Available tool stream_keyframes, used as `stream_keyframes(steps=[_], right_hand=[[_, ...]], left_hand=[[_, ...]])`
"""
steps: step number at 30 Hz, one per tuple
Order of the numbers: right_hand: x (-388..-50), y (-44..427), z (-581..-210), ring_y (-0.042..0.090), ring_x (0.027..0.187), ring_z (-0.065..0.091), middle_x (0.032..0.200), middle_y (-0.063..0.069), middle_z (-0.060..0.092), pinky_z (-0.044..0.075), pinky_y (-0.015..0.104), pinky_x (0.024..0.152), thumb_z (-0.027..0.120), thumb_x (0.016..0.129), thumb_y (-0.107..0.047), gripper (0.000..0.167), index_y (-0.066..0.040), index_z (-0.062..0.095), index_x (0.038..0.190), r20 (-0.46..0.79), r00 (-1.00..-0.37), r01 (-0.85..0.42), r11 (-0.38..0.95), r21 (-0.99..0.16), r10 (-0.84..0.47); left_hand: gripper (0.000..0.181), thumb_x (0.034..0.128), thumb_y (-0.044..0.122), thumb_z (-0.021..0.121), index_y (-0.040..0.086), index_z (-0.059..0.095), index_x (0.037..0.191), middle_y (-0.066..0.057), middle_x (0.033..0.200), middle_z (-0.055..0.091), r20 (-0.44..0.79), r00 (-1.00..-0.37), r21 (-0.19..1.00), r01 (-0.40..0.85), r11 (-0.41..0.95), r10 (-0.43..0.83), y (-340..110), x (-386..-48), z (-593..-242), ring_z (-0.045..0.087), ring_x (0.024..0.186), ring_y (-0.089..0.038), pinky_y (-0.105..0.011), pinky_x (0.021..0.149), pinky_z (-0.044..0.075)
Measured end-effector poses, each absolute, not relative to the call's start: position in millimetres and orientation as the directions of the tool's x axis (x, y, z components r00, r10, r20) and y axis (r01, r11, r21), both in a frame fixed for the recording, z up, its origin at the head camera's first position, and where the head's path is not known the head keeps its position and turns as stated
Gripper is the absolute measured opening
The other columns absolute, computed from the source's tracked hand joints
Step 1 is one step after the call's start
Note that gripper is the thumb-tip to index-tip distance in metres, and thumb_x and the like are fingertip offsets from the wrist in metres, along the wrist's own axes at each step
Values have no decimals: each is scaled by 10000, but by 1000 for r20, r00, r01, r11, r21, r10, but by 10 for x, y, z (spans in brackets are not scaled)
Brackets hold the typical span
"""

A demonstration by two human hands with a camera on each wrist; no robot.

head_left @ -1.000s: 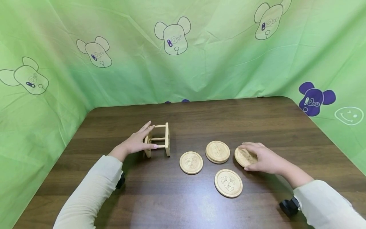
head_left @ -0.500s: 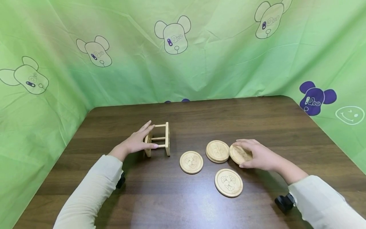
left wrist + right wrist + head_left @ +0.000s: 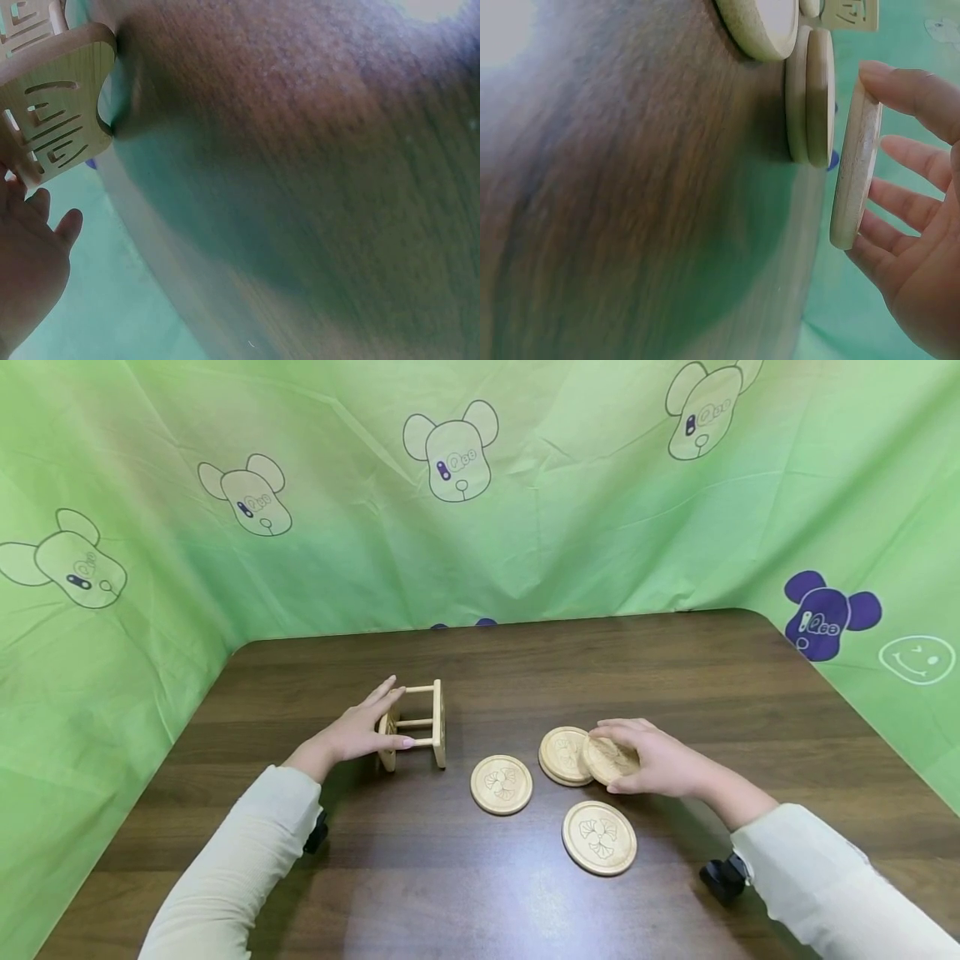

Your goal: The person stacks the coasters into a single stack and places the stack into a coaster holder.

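My right hand [image 3: 656, 762] holds a round wooden coaster [image 3: 607, 762] by its rim, thumb at the near edge and fingers at the far edge. In the right wrist view this coaster [image 3: 856, 165] is off the table, close to a stack of two coasters [image 3: 820, 97]. It overlaps the right side of that stack [image 3: 561, 755] in the head view. At the left, my left hand [image 3: 356, 731] grips the near-left side of a small wooden coaster rack [image 3: 438, 727], thumb by the lower bar. The left wrist view shows fingers at the rack's slotted panel [image 3: 56, 112].
Two single coasters with carved leaf patterns lie flat, one coaster [image 3: 502, 785] left of the stack and another coaster [image 3: 599, 838] in front of it. The dark wooden table [image 3: 420, 877] ends at a green printed curtain [image 3: 540, 552] behind and at the sides.
My right hand has carried its coaster leftward, from beside the stack to overlapping it in the head view. The left hand and rack have stayed put.
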State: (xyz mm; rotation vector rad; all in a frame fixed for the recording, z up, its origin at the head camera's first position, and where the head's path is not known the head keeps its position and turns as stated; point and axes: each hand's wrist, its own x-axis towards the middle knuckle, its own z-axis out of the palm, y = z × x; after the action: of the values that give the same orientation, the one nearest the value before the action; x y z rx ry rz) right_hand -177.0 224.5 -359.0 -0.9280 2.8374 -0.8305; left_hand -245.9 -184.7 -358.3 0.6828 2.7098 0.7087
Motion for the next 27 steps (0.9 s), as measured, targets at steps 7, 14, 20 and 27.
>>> stream_keyframes(steps=[7, 14, 20, 27], right_hand=[[-1839, 2170, -3605, 396, 1087, 358, 1191, 243, 440, 279, 516, 867, 733, 618, -176, 609, 8, 506, 1152, 122, -810, -550, 670, -498, -574], [-1899, 2102, -3635, 398, 1098, 348, 1201, 246, 431, 275, 514, 875, 726, 620, -161, 610, 12, 501, 1160, 104, -804, -550, 667, -504, -585], [-1938, 2036, -3624, 396, 1108, 341, 1208, 245, 426, 271, 514, 882, 731, 613, -158, 610, 11, 506, 1155, 95, -800, -553, 666, -501, -592], [-1980, 1973, -3627, 398, 1097, 357, 1193, 245, 439, 278, 506, 882, 730, 607, -168, 598, 6, 517, 1138, 99, -785, -575, 658, -486, -612]], left_hand=[[895, 722, 575, 557, 172, 133, 1399, 52, 1436, -45, -123, -856, 517, 376, 769, 502, -1851, -2458, -3581, 148, 1249, -342, -541, 942, 164], [888, 724, 578, 552, 178, 135, 1398, 72, 1433, -53, -125, -855, 525, 373, 765, 503, -1852, -2467, -3577, 145, 1254, -326, -538, 942, 168], [892, 719, 586, 551, 170, 146, 1397, 70, 1434, -45, -123, -857, 522, 373, 767, 500, -1851, -2473, -3584, 152, 1252, -323, -530, 945, 172], [898, 715, 587, 555, 166, 150, 1396, 59, 1436, -40, -126, -858, 528, 366, 766, 497, -1842, -2465, -3584, 153, 1248, -341, -547, 938, 167]])
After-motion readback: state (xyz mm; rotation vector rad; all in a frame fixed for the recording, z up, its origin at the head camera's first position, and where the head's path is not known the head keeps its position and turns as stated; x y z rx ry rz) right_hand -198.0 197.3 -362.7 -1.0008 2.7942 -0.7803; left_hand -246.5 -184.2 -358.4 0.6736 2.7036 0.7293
